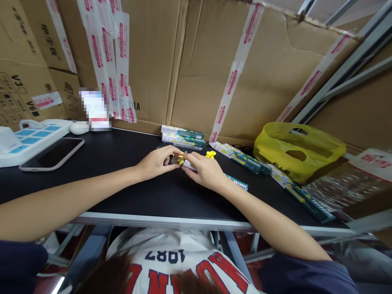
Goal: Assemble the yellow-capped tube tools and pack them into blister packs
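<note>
Fingers [168, 154] of my left hand [154, 163] pinched tight on a small yellow-and-grey piece [178, 159]. Then right hand [206, 171] curled round its other end, knuckles up, forearms converging. I place it all well left of the crinkly yellow plastic bag [298, 152], on matte black tabletop [122, 196].

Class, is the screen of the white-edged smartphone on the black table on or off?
Off: the white-edged smartphone lies face up, its glass dark.
</note>
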`<state>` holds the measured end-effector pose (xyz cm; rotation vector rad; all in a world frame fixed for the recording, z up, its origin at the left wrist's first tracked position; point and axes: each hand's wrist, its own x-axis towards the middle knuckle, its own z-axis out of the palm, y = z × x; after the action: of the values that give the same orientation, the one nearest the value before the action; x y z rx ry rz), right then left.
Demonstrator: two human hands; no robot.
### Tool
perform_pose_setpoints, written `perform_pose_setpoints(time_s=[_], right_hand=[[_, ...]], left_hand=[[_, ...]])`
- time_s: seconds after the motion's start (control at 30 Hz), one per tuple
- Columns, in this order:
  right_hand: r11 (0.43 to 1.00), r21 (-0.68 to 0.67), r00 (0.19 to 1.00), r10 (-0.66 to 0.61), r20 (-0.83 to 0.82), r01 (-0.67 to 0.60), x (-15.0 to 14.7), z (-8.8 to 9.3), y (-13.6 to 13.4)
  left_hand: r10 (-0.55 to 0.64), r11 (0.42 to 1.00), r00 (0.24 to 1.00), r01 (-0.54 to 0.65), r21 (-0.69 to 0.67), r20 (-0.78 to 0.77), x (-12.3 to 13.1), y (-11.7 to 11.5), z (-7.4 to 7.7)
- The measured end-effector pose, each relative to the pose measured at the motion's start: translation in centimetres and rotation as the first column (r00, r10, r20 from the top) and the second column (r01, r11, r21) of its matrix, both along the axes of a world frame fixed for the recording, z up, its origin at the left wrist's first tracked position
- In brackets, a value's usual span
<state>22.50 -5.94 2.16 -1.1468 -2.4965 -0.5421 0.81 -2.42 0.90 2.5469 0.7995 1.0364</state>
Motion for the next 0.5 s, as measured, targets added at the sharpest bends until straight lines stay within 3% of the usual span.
perform_pose_setpoints(time_s=[0.2, 0.5], right_hand=[[1.0, -0.016, 1.0, 0.016, 0.011, -0.016, -0.1, 0.1, -0.2], [1.0, -0.012, 0.994, 0.005, 0.106, -0.003, -0.8, -0.1, -0.8]], left_hand=[[0.04, 0.997, 0.999, -0.04, -0.073, 0.005, 0.0, -0.1, 0.1], [0.108, 0.993, 0.983, -0.114, -0.03, -0.145, 0.6, -1.4, 0.3]])
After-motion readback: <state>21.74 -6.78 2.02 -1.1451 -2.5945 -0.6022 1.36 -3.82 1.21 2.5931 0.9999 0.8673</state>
